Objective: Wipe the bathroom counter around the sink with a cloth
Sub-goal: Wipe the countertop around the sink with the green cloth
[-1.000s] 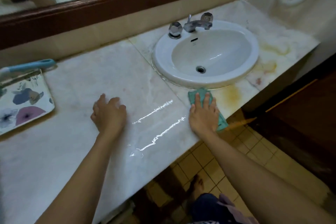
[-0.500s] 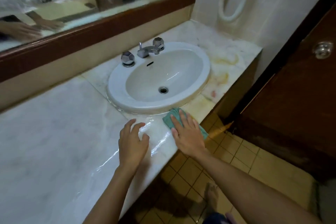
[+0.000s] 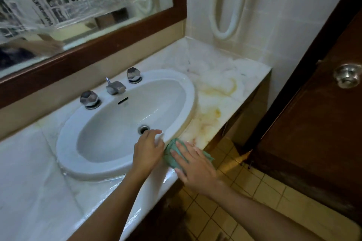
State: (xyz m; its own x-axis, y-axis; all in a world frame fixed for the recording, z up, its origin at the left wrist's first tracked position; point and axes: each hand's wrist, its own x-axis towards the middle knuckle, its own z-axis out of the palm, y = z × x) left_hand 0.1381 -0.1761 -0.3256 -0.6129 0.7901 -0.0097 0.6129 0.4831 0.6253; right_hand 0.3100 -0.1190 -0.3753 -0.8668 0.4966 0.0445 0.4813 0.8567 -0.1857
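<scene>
A white oval sink is set into a pale marble counter. My right hand lies flat on a green cloth, pressing it onto the counter's front edge just right of the sink. My left hand rests on the sink's front rim with its fingers apart and nothing in it. Yellow-brown stains mark the counter to the right of the sink. The counter in front of the sink looks wet and shiny.
A chrome tap with two knobs stands behind the basin. A wood-framed mirror runs along the back wall. A white hose loop hangs on the tiled wall. A brown door with a metal knob stands at right, above a tiled floor.
My view has swung right, so the flowered tray has left the frame. My right hand slid the cloth rightward along the front edge past the sink. My left hand moved from the counter onto the sink's rim.
</scene>
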